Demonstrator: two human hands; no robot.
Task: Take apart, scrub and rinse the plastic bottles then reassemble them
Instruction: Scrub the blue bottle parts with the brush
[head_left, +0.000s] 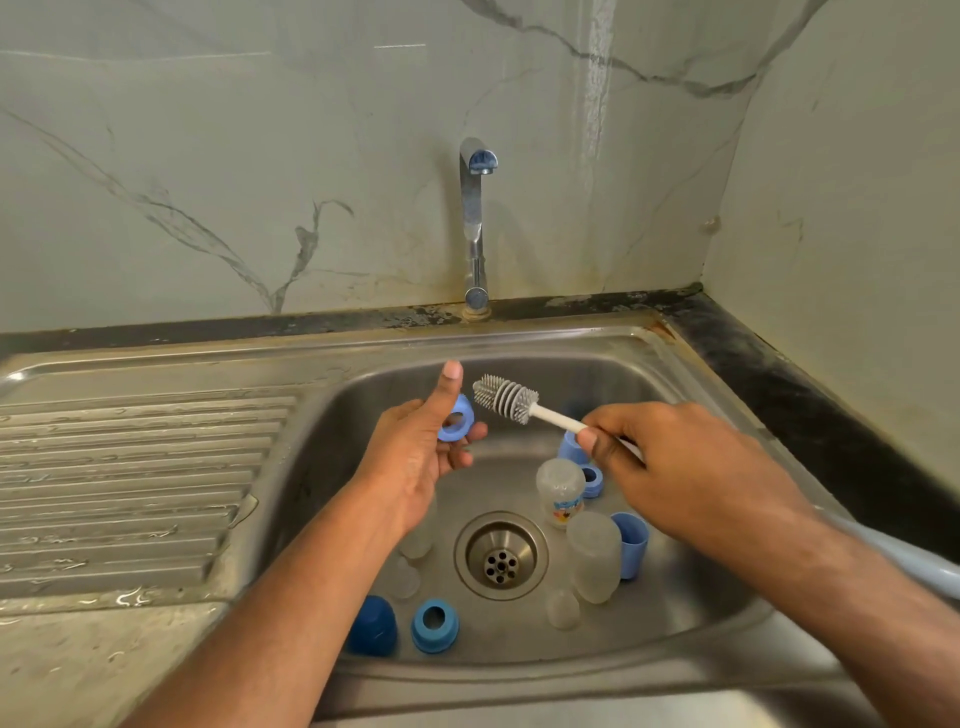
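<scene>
My left hand (415, 457) holds a light blue screw ring (457, 418) over the steel sink (363, 415), thumb raised. My right hand (670, 462) grips the white handle of a grey bottle brush (506, 397), whose bristle head sits just right of the ring. In the basin lie a clear printed bottle (560, 491), a second frosted bottle (594, 556), a blue cap (631, 543), another blue ring (435, 625), a dark blue cap (371, 626), a clear teat (562, 609), and more blue parts (591, 480) behind my right hand.
The chrome tap (475, 223) stands at the back, with no water running. The drain (500, 555) is in the basin's middle. A wet ribbed draining board (130, 493) lies to the left. Marble wall panels close off the back and right.
</scene>
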